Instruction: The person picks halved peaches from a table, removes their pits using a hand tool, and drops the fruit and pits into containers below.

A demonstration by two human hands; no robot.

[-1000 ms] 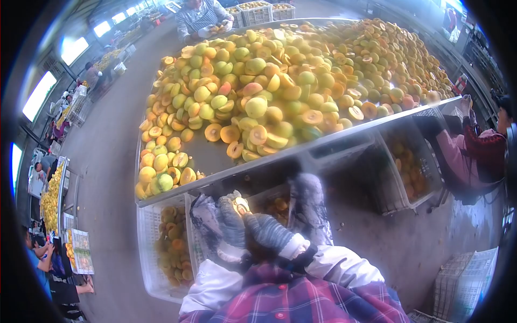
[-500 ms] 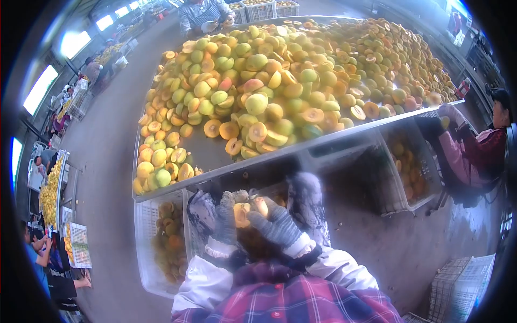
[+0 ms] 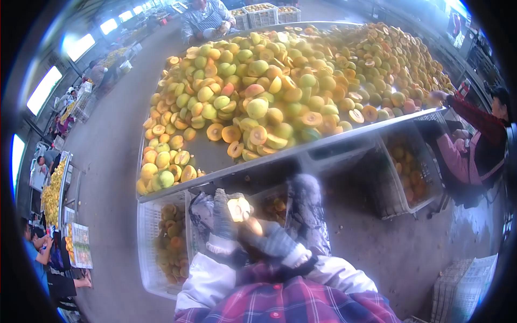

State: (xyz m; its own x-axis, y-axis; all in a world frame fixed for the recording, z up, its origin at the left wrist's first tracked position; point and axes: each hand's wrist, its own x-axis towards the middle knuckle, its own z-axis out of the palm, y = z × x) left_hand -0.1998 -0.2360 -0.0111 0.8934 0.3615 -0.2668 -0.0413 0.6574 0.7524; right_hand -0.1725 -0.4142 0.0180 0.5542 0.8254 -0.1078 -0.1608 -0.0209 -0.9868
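My left hand [image 3: 222, 218], in a grey knit glove, grips a peach half [image 3: 238, 209] with its pale cut face turned up. Low and close beside it, my right hand [image 3: 274, 239] is smeared by motion. A second peach piece [image 3: 253, 226] shows at its fingers, seemingly held there; its exact shape is blurred. Both hands are above my lap, between my knees. In front of them stands a metal-edged table [image 3: 215, 152] heaped with whole and halved peaches [image 3: 257, 107].
A white crate [image 3: 141, 237] of peach halves stands at my left leg; another crate [image 3: 396, 177] sits under the table to the right. A co-worker [image 3: 479, 140] sits at the right, another person [image 3: 207, 21] is across the table. Stacked crates [image 3: 466, 288] stand lower right.
My right hand has dropped down and drawn back from the left with its peach piece. The left hand's peach half has tipped face up. The right co-worker's arm now reaches to the table.
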